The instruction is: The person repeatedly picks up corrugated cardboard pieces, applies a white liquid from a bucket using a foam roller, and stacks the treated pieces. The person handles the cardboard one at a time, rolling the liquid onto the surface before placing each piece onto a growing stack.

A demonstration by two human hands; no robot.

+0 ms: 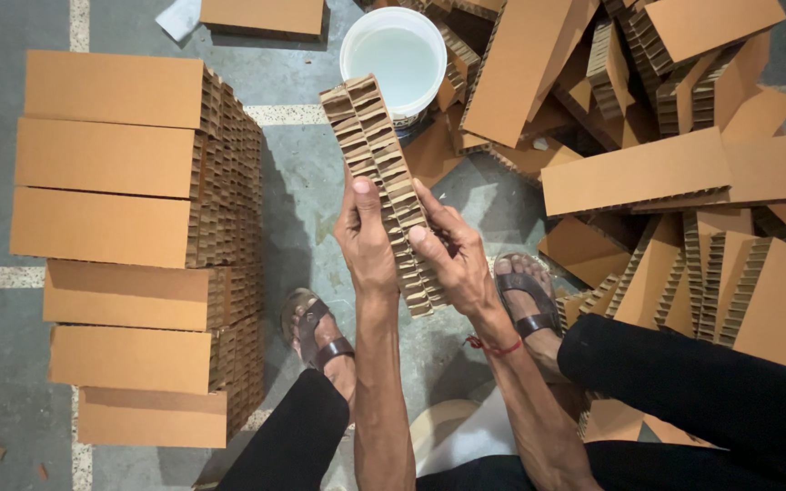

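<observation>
Both my hands hold one long brown honeycomb cardboard block point(377, 155) on edge, its open cells facing up at me. My left hand point(363, 238) grips its left side with the thumb lying along the top. My right hand point(452, 255) clasps the right side lower down, fingers pressed on the cells. The far end of the block reaches to a white bucket point(395, 55) with pale liquid in it.
Neat stacks of cardboard blocks point(138, 245) stand on the left. A loose heap of the same blocks point(675, 173) fills the right. My sandalled feet point(320, 332) rest on the grey floor under the hands.
</observation>
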